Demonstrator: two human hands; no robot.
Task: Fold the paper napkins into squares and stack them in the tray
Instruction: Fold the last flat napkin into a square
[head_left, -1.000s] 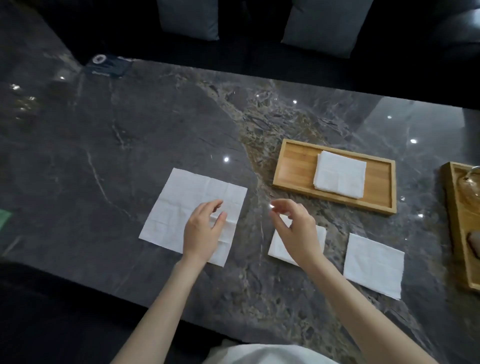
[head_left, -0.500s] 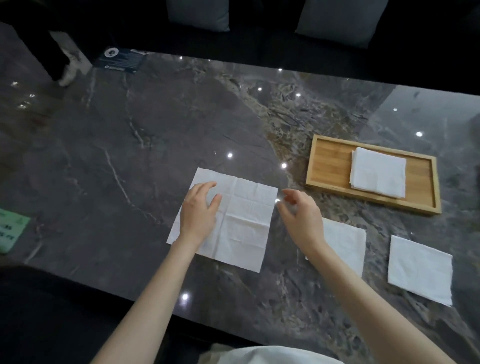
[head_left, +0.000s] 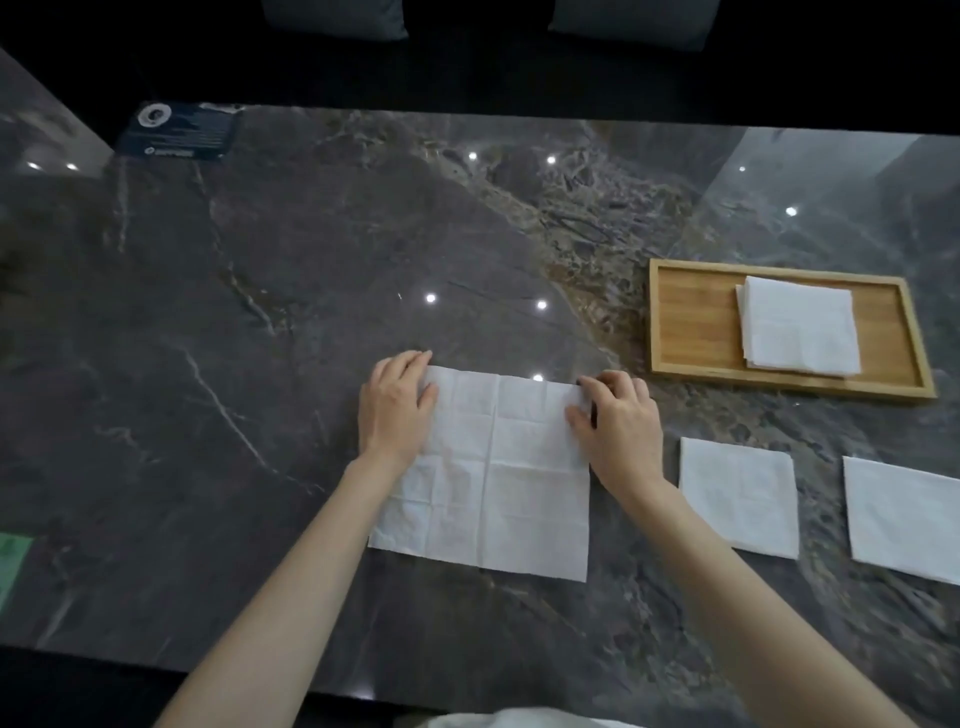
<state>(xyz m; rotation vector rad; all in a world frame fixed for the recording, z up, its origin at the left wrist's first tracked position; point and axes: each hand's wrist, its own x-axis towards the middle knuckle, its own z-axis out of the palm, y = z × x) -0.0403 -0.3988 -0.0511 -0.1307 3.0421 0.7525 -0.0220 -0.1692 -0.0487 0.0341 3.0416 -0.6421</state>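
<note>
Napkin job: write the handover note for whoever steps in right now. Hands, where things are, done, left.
Left hand: lies on the far left corner of the unfolded napkin; grip unclear.
Right hand: fingers curled at the napkin's far right corner, apparently pinching it.
Unfolded napkin: spread flat on the marble table, creases showing, not yet folded.
Tray: right of the hands, holds a stack of folded napkins.
Two more folded squares lie on the table near the tray, the nearer square and the edge square, cut off by the frame.
Done: the stack in the tray.
Left: fold the open napkin, then stack it and both loose squares.
</note>
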